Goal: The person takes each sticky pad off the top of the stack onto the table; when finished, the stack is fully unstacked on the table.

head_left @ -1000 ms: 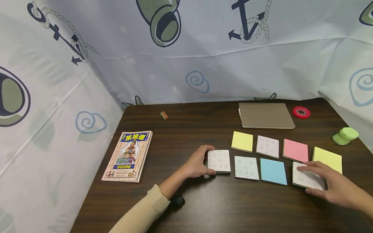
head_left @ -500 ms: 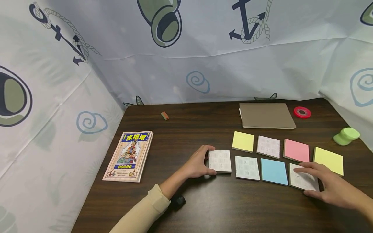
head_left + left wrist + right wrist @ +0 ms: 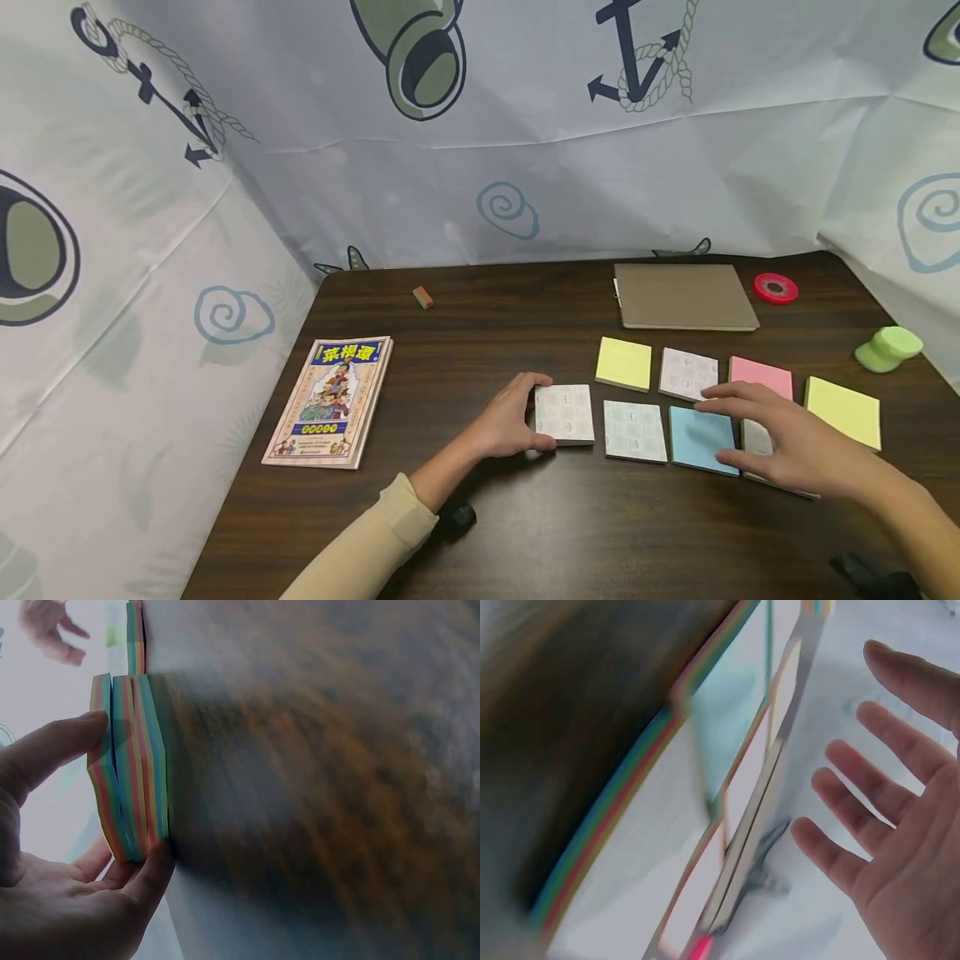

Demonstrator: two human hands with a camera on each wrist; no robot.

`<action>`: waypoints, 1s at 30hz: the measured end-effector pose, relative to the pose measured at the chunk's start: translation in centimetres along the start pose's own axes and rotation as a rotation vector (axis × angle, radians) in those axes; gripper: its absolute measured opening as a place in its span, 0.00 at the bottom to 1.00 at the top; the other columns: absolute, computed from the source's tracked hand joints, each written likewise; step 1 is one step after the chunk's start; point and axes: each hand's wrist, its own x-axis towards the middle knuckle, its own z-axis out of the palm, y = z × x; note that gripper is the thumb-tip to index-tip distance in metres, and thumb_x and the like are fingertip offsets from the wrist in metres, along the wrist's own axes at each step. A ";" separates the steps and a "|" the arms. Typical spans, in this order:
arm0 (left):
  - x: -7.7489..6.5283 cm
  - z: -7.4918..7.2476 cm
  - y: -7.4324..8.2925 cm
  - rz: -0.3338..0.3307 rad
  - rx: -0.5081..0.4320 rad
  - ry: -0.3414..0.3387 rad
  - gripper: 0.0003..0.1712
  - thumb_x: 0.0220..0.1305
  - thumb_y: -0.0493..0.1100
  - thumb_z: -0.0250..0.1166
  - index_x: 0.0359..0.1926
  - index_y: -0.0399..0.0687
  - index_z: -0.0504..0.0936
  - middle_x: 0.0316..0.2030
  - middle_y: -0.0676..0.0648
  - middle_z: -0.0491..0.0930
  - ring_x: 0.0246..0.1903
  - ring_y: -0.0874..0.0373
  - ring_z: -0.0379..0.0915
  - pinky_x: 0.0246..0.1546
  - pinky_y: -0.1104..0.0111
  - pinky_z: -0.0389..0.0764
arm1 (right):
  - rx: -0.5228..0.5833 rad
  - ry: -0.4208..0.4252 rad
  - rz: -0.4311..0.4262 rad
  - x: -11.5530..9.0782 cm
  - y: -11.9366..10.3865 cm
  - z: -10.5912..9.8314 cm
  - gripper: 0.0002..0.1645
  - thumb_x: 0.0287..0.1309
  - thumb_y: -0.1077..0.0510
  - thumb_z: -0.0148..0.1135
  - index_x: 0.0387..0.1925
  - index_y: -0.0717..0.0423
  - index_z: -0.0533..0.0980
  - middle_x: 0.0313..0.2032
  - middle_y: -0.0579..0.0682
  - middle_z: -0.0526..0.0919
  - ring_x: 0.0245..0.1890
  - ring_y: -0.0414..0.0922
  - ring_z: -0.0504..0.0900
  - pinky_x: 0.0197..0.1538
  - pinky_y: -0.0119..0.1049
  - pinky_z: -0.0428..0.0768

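Observation:
My left hand [image 3: 513, 421] grips a small stack of sticky note pads [image 3: 566, 412], white on top, thumb at the near side and fingers at the far side. In the left wrist view, striped coloured edges show on the stacked pads [image 3: 135, 772]. My right hand [image 3: 795, 437] hovers with spread fingers over the blue pad [image 3: 697, 433] and partly hides a white pad [image 3: 757, 437] beside it. The right wrist view shows the right palm [image 3: 907, 862] holding nothing. Between the hands lies another white pad [image 3: 634, 432].
Behind is a row of pads: yellow [image 3: 624, 364], pale printed [image 3: 686, 372], pink [image 3: 757, 375] and yellow [image 3: 843, 410]. Farther back are a grey-brown notebook [image 3: 686, 296], a red ring [image 3: 776, 288] and a green object [image 3: 888, 348]. A book [image 3: 330, 404] and an eraser [image 3: 423, 297] lie left.
My right hand slid the rightmost white pad left against the blue one, then let go and moved left over the blue pad. My left hand kept its grip on the stack.

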 end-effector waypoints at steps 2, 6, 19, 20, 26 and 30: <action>0.0 0.0 0.0 0.002 0.022 -0.004 0.49 0.43 0.41 0.82 0.66 0.43 0.66 0.56 0.48 0.71 0.50 0.55 0.70 0.53 0.64 0.71 | 0.004 -0.025 -0.022 1.6 -1.1 0.4 0.33 0.46 0.50 0.79 0.56 0.44 0.79 0.57 0.44 0.75 0.55 0.41 0.71 0.51 0.30 0.72; 0.0 -0.1 0.1 0.020 0.074 -0.011 0.51 0.42 0.43 0.82 0.66 0.43 0.65 0.58 0.46 0.71 0.54 0.53 0.69 0.57 0.61 0.69 | 0.060 -0.083 -0.077 4.9 -2.8 2.0 0.31 0.50 0.51 0.76 0.58 0.46 0.78 0.59 0.48 0.74 0.58 0.46 0.72 0.51 0.46 0.77; 0.2 -0.1 0.1 0.089 0.351 -0.052 0.54 0.44 0.48 0.81 0.68 0.42 0.61 0.59 0.45 0.68 0.56 0.52 0.65 0.58 0.62 0.69 | 0.114 -0.192 -0.177 11.1 -6.0 7.7 0.41 0.51 0.46 0.75 0.66 0.51 0.71 0.67 0.57 0.66 0.66 0.52 0.65 0.62 0.51 0.69; 0.2 -0.1 0.1 0.086 0.360 -0.053 0.54 0.44 0.48 0.81 0.68 0.42 0.61 0.59 0.45 0.69 0.56 0.52 0.65 0.58 0.62 0.69 | 0.111 -0.194 -0.179 11.3 -6.2 7.8 0.42 0.51 0.46 0.75 0.65 0.52 0.71 0.66 0.58 0.67 0.65 0.52 0.66 0.62 0.51 0.69; 0.2 -0.3 0.2 0.088 0.396 -0.043 0.53 0.44 0.48 0.81 0.68 0.41 0.63 0.59 0.45 0.70 0.57 0.52 0.66 0.58 0.62 0.69 | 0.110 -0.189 -0.197 12.0 -6.6 8.6 0.41 0.49 0.48 0.76 0.64 0.52 0.72 0.63 0.55 0.70 0.62 0.50 0.70 0.60 0.49 0.70; 0.2 -0.4 0.2 0.082 0.401 -0.049 0.53 0.44 0.48 0.81 0.68 0.41 0.63 0.59 0.45 0.70 0.57 0.52 0.66 0.58 0.62 0.70 | 0.111 -0.206 -0.184 12.2 -6.6 8.9 0.40 0.50 0.48 0.75 0.64 0.51 0.72 0.62 0.53 0.71 0.60 0.48 0.71 0.60 0.47 0.71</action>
